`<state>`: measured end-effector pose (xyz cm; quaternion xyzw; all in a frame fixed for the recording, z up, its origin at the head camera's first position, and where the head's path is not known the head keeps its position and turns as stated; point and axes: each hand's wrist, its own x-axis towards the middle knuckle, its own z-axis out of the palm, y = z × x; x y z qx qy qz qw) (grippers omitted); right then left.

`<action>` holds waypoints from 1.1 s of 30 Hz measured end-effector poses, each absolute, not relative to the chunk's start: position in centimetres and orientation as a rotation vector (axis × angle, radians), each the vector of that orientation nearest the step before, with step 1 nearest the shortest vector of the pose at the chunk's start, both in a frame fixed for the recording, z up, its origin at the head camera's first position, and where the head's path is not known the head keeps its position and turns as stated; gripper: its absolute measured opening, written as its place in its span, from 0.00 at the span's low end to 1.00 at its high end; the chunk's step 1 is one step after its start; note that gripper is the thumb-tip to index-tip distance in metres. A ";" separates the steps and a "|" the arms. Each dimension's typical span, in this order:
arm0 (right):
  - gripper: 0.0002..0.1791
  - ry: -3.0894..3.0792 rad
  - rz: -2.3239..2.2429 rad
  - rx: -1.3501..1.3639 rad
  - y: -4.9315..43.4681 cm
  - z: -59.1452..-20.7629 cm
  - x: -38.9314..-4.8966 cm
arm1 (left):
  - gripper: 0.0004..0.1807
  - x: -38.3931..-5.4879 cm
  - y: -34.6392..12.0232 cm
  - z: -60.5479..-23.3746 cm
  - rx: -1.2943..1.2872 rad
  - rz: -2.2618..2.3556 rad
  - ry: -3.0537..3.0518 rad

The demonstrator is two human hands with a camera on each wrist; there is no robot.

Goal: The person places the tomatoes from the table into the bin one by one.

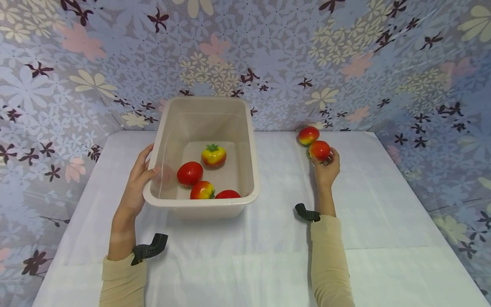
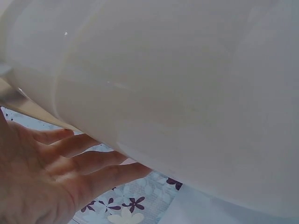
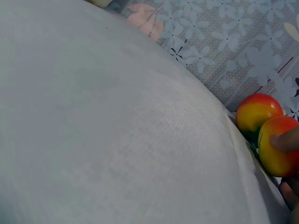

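Observation:
My left hand (image 1: 134, 185) grips the left rim of a beige plastic bin (image 1: 200, 204), its thumb at the rim. In the left wrist view, the fingers (image 2: 105, 179) lie along the bin's outer wall (image 2: 163, 102). Inside the bin are several red and yellow tomatoes, one with a green leafy top (image 1: 213, 156). Off to the right, my right hand (image 1: 327, 170) holds a red-yellow tomato (image 1: 319, 150) between thumb and fingers. Right behind it lies another tomato (image 1: 308, 135), which also shows beside it in the right wrist view (image 3: 258, 114).
A white cloth (image 1: 280, 238) covers the table. Flower-patterned fabric (image 1: 276, 64) rises behind the table and along both sides. The two tomatoes on the right are close to the table's back edge. A black mount is strapped to each wrist.

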<state>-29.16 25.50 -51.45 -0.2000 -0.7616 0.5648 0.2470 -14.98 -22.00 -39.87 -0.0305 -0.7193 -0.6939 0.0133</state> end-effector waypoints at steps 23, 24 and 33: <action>0.34 -2.054 1.560 -0.633 25.3 -50.7 -29.0 | 0.32 -14.9 -22.3 -40.0 -0.119 -2.109 -2.276; 0.34 -2.053 1.562 -0.634 25.3 -50.6 -29.0 | 0.32 -15.0 -22.3 -40.0 -0.119 -2.105 -2.279; 0.34 -2.008 1.610 -0.610 25.2 -50.1 -29.0 | 0.32 -15.0 -22.2 -40.0 -0.116 -2.115 -2.272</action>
